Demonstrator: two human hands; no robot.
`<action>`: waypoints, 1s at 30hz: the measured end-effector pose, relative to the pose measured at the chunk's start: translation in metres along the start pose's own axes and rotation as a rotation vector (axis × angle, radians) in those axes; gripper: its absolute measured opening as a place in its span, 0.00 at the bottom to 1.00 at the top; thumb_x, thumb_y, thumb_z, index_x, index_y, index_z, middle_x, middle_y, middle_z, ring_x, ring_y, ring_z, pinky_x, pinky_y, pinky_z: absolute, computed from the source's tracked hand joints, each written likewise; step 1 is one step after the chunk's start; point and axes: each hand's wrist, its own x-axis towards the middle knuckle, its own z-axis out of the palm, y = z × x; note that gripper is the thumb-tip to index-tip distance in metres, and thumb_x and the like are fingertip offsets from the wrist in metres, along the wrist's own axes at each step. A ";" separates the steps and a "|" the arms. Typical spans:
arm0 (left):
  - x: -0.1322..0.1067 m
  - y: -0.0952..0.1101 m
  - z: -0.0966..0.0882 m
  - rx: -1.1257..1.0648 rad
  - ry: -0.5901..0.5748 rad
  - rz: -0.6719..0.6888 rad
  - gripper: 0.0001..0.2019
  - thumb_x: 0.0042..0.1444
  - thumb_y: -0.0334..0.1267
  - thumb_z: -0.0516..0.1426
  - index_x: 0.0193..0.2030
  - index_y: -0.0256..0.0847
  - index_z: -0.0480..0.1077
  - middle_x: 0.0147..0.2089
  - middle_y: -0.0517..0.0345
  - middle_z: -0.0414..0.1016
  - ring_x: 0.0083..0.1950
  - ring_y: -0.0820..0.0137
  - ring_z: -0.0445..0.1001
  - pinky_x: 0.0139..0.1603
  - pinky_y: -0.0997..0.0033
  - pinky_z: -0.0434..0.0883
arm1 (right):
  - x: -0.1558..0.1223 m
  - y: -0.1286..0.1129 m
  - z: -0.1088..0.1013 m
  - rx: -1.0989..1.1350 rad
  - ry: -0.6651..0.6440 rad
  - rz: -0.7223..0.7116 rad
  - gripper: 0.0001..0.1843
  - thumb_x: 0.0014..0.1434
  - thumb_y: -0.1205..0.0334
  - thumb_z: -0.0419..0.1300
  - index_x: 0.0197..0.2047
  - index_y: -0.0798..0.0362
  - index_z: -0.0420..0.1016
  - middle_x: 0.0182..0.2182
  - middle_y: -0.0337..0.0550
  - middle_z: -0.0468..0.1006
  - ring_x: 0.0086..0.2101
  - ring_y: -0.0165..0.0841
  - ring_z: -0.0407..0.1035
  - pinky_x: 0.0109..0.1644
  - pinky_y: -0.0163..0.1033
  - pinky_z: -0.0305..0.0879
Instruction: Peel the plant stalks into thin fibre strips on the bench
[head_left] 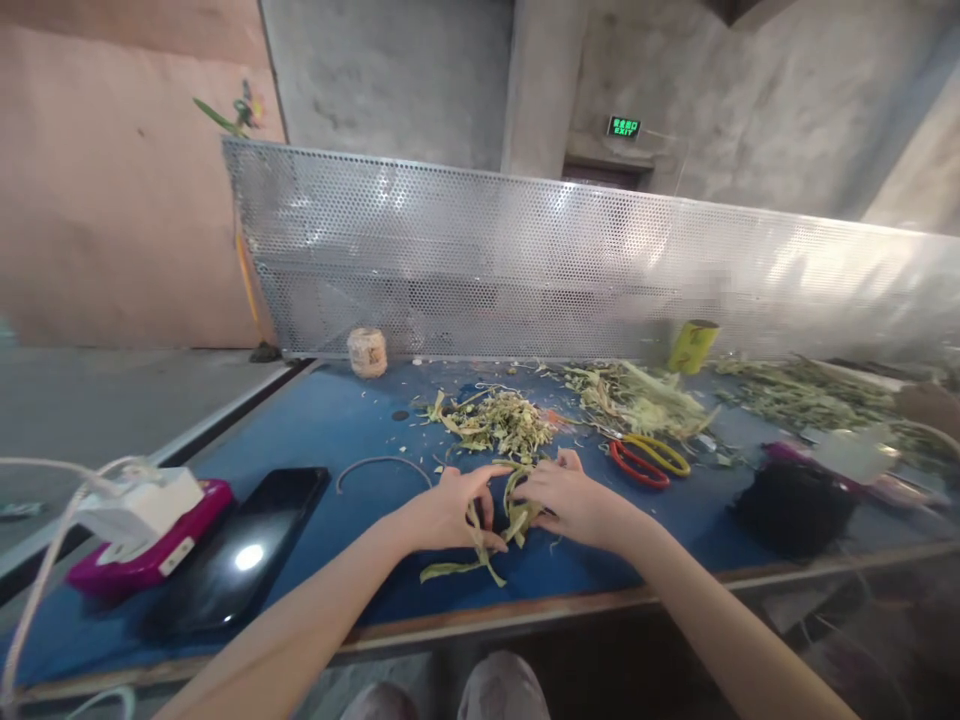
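Note:
Both my hands meet over the near part of the blue table, around pale green dried plant strips [517,522]. My left hand [454,508] has its fingers curled round some of the strips, and loose ends hang below it toward the table edge. From the other side, my right hand [571,502] grips the same bundle with bent fingers; its fingertips are partly hidden by the strips. Just beyond the hands lies a heap of short dried plant pieces [502,420]. Scissors with one red and one yellow handle [649,460] rest to the right of the heap.
A black phone [247,550] and a magenta power strip [180,545] with a white charger [142,505] lie at left. A twine roll [367,353] and a yellow-green tube [693,347] stand by the perforated metal screen [480,265]. More leaves [637,400] and a black bundle [791,505] lie right.

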 end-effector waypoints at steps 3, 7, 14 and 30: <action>0.000 0.003 0.003 0.005 0.020 -0.002 0.39 0.42 0.42 0.58 0.61 0.44 0.47 0.32 0.63 0.73 0.39 0.68 0.67 0.52 0.62 0.51 | 0.004 -0.001 -0.002 -0.008 0.001 0.028 0.11 0.53 0.68 0.54 0.42 0.52 0.69 0.35 0.46 0.73 0.40 0.37 0.61 0.44 0.43 0.51; -0.004 0.002 -0.007 0.057 0.058 -0.068 0.38 0.41 0.31 0.54 0.61 0.46 0.45 0.33 0.64 0.73 0.39 0.67 0.68 0.52 0.61 0.52 | -0.002 0.005 -0.011 0.058 0.022 0.139 0.15 0.51 0.70 0.53 0.43 0.50 0.69 0.34 0.45 0.74 0.39 0.37 0.62 0.46 0.47 0.50; -0.003 -0.009 -0.016 0.148 0.149 -0.131 0.33 0.44 0.33 0.52 0.60 0.43 0.49 0.33 0.60 0.73 0.38 0.65 0.70 0.49 0.61 0.55 | -0.015 0.046 -0.031 0.482 0.435 0.403 0.14 0.56 0.56 0.48 0.33 0.54 0.72 0.32 0.44 0.75 0.34 0.34 0.68 0.40 0.39 0.61; 0.000 -0.025 -0.027 0.002 0.640 -0.097 0.21 0.53 0.42 0.50 0.54 0.41 0.57 0.31 0.60 0.71 0.33 0.69 0.70 0.39 0.65 0.65 | 0.079 0.045 -0.072 1.090 0.878 0.285 0.20 0.49 0.48 0.56 0.37 0.57 0.74 0.18 0.39 0.70 0.18 0.27 0.63 0.21 0.33 0.59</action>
